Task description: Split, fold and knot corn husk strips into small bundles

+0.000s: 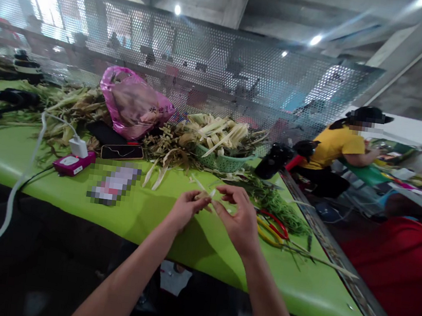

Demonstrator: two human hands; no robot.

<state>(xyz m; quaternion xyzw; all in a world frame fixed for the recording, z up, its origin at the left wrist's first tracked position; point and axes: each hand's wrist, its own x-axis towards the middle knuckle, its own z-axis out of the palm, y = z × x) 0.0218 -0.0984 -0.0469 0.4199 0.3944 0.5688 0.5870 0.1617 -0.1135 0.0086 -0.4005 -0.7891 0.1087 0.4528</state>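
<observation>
Head view: left hand (185, 209) pinches pale strip (213, 192), probably steadying it; right hand (240, 219) curled alongside, grip can't tell. Basket (218, 162) at 12 o'clock, red-handled tool (282, 228) at 3:30, likely for reach.

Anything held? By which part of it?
A pale piece, pinched in the left hand; whether the right hand also grips, and which part is held, can't be told.

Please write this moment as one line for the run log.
Left hand: pinching pale strip | Right hand: at same strip, grip unclear | Beyond hands: green basket heaped with pale plant pieces
</observation>
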